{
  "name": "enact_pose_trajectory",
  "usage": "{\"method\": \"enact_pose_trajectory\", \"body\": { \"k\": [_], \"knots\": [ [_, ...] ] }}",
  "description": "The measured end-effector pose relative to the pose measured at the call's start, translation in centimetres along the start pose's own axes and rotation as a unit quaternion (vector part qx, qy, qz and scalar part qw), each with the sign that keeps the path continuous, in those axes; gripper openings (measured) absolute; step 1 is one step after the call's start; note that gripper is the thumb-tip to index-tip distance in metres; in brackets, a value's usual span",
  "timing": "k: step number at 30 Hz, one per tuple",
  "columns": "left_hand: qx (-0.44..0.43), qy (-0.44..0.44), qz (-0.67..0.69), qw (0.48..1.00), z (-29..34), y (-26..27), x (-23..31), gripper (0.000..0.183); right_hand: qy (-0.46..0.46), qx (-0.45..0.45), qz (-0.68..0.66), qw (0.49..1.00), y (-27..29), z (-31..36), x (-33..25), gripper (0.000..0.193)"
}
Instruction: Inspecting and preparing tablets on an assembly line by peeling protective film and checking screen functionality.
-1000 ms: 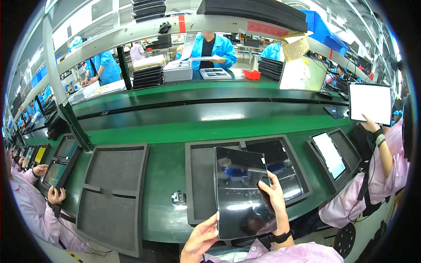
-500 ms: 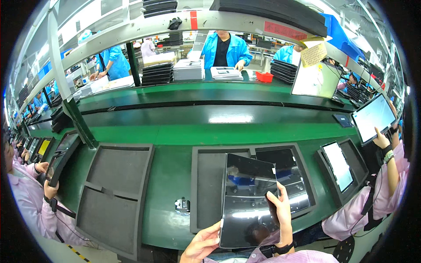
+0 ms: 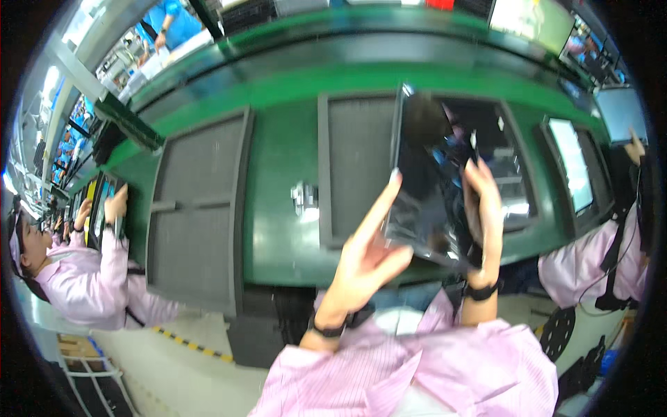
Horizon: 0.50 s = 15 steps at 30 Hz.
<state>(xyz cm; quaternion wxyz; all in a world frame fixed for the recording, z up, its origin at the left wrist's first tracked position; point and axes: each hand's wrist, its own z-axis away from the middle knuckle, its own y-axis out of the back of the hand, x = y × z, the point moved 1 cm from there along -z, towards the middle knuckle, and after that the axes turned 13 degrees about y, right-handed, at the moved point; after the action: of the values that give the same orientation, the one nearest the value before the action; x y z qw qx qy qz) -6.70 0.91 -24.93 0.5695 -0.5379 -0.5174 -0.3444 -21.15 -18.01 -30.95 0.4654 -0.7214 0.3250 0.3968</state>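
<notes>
A dark, glossy tablet (image 3: 427,184) is held tilted above the front of a grey foam tray (image 3: 324,174). My left hand (image 3: 365,260) grips its lower left edge, index finger stretched along the side and thumb at the bottom corner. My right hand (image 3: 488,208) holds the right edge, its fingers partly hidden. The tray's left compartment shows bare foam. Another dark tablet (image 3: 515,191) lies in the right compartment, partly covered by the held one and my right hand. Blur and reflections hide detail on the screen.
A two-compartment foam tray (image 3: 198,208) lies to the left, a small silvery object (image 3: 304,199) between the trays. At right, a tray holds a tablet with a lit screen (image 3: 570,163). Co-workers in pink sit on both sides; a green post (image 3: 128,121) rises at the left.
My view has tipped downward, so the bench sits higher in the picture. The tablet has tilted, and my left hand has moved up along its left edge.
</notes>
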Motion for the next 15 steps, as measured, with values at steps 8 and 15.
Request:
{"method": "enact_pose_trajectory", "body": {
  "k": [8, 15],
  "knots": [
    [0.015, -0.086, -0.105, 0.991, 0.0, -1.0, 0.4, 0.06, -0.096, 0.071, -0.125, 0.985, -0.6, 0.2, -1.4, 0.025],
    [0.019, -0.098, -0.1, 0.99, -0.1, -1.1, 0.4, 0.056, -0.093, 0.089, -0.08, 0.989, -2.2, 0.5, -2.5, 0.025]
  ]
}}
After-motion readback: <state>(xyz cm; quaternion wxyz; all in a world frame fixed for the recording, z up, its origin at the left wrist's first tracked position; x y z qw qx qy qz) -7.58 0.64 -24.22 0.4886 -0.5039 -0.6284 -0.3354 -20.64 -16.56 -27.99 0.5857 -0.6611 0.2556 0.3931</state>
